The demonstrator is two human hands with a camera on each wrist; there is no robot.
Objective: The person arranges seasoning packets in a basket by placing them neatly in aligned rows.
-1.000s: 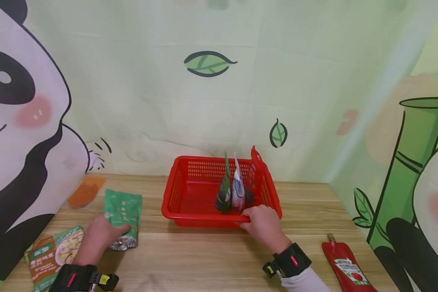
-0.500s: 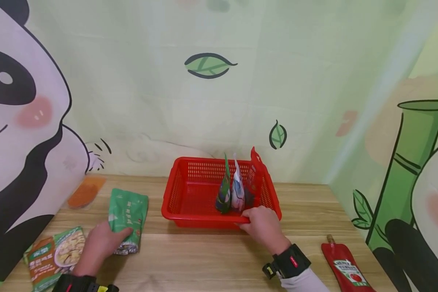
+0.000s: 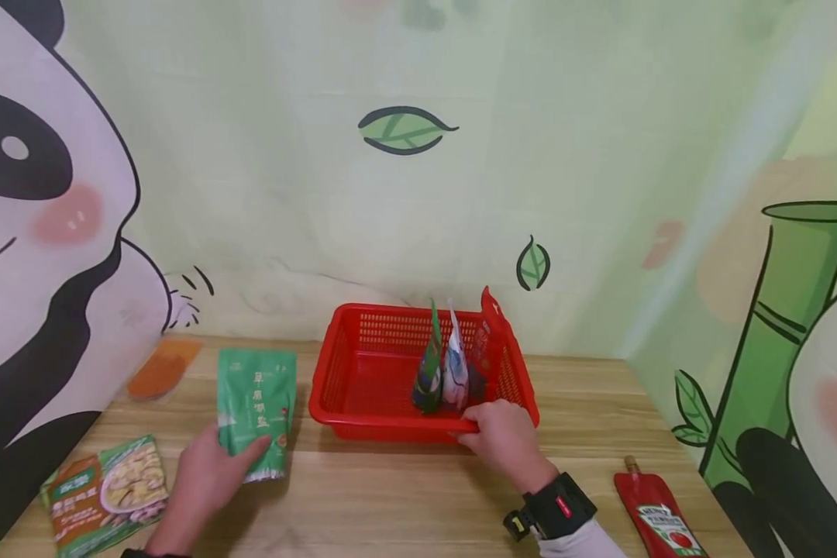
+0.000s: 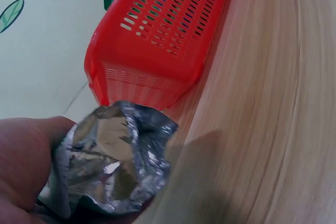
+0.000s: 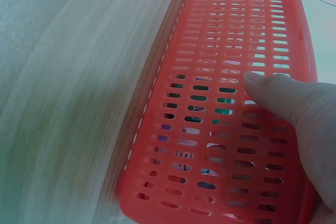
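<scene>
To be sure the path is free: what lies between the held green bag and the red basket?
Only a bare strip of table separates the green bag from the red basket in the head view.

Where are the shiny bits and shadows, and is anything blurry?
Left wrist view: glints on the crinkled silver base of the green foil pouch, a soft shadow on the pale wood-grain table; right wrist view: the table's grain looks blurry and greenish.

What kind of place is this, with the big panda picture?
Maybe a little filming or practice corner, but I can't be sure. A cartoon backdrop is behind a wood-grain table, a red basket holds packets, and the person wears a black wrist device.
</scene>
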